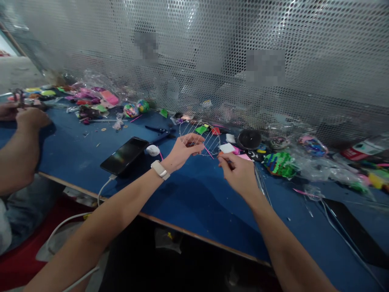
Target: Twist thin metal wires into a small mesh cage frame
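Silvery wire hoop (209,140), crossed by slanting strands, sits between the two hands over the blue tabletop (188,194) in the head view. The left hand (188,150), forearm stretched forward, pinches its near-left side, fingers curled; a pink stick (208,152) slants by the fingertips. The right hand (235,170) angles inward beside the rim, its grip pressed together; I cannot tell on what.

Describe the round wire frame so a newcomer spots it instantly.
On the blue table, find the camera wearer's left hand, beyond the pale wristband. The round wire frame is at that hand. Unlike the black round piece to its right, it's see-through, strung with thin wires.
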